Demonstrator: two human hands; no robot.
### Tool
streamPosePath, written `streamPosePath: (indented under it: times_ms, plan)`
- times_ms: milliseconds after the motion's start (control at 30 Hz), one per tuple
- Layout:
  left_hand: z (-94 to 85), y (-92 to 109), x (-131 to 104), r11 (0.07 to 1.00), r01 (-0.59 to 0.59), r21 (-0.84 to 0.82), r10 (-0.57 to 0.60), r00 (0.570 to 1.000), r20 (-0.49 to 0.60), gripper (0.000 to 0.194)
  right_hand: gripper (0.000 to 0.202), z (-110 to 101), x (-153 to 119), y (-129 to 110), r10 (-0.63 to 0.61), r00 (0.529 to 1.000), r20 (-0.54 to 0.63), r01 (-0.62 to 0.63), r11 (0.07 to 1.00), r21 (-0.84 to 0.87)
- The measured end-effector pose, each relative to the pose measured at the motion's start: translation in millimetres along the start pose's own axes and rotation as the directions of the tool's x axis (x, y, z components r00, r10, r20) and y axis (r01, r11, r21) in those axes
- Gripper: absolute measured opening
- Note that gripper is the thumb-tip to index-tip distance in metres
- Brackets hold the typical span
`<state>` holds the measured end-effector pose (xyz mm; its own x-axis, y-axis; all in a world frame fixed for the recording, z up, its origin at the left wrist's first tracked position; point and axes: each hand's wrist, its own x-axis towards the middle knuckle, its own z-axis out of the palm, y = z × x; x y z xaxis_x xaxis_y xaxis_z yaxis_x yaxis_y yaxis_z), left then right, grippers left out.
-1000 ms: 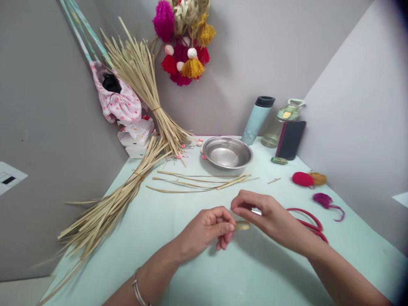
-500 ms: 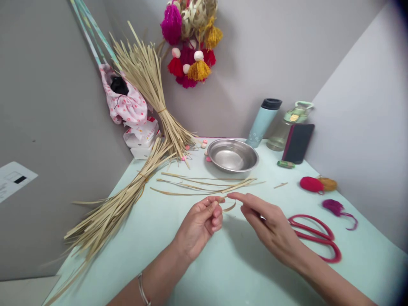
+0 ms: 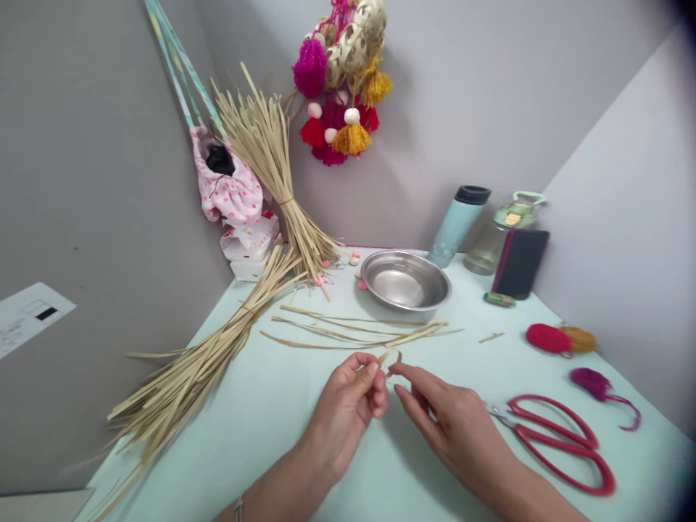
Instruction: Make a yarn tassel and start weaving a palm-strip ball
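My left hand (image 3: 348, 409) is closed in a pinch on a short, curled dried-leaf strip (image 3: 399, 358), whose end sticks out above the fingertips. My right hand (image 3: 460, 420) is close by on the right, its index finger at the strip and its thumb held apart below; whether the finger touches the strip I cannot tell. Several long loose strips (image 3: 348, 335) lie flat on the table just beyond both hands. Red-handled scissors (image 3: 560, 438) rest beside my right hand, their blades partly hidden behind it.
Tied strip bundles (image 3: 217, 344) lie at the left. A steel bowl (image 3: 375, 293) stands at the back, near a blue tumbler (image 3: 454, 228), a green bottle (image 3: 483, 243) and a phone (image 3: 519, 264). Red yarn (image 3: 548, 338) and purple yarn (image 3: 590, 382) sit at the right. Tasselled woven balls (image 3: 353, 54) hang above.
My right index finger has drawn back and lower, and the strip's loose end now points up instead of curling below. The whole view has shifted slightly, showing more of the scissors.
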<state>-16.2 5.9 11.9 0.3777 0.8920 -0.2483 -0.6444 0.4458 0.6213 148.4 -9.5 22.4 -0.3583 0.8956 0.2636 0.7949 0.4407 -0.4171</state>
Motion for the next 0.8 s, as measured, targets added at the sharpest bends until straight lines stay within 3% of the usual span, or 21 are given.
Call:
streamPosePath:
  times_ms: [167, 333, 433, 533, 633, 733, 800]
  plan:
    - [1.3, -2.0, -1.7, 0.998, -0.010, 0.068, 0.008, 1.000, 0.020, 0.026, 0.039, 3.2, 0.3, -2.3, 0.184, 0.982, 0.043, -0.189, 0.966, 0.179]
    - [4.9, -1.8, -3.7, 0.989, -0.025, 0.145, 0.023, 1.000, 0.015, 0.027, 0.031, 0.4, 4.7, -4.5, 0.248, 0.946, 0.211, -0.312, 0.873, 0.375]
    - [6.1, -1.3, -4.6, 0.970, -0.066, 0.233, 0.066, 0.998, 0.007, 0.026, 0.026, -2.8, 4.8, -6.6, 0.182, 0.974, 0.132, -0.220, 0.899, 0.378]
    - [6.4, -2.0, -3.9, 0.928, -0.113, 0.356, 0.120, 0.993, 0.003, 0.024, 0.020, -3.3, 1.4, -7.1, 0.020, 1.000, -0.019, -0.016, 0.986, 0.166]
    - [4.8, -2.6, -1.9, 0.867, -0.159, 0.472, 0.178, 0.984, 0.004, 0.020, 0.017, -4.4, -3.4, -9.1, -0.095, 0.991, -0.098, 0.090, 0.995, -0.049]
    - [-0.6, -0.8, 0.6, 0.803, -0.191, 0.564, 0.244, 0.970, -0.019, 0.016, 0.017, -11.1, -6.7, -16.1, -0.135, 0.988, -0.080, 0.133, 0.991, -0.025]
    - [-5.7, 0.8, 1.6, 0.747, -0.196, 0.635, 0.261, 0.965, -0.010, 0.014, 0.017, -19.1, -6.7, -21.6, -0.082, 0.994, 0.069, 0.068, 0.982, 0.177]
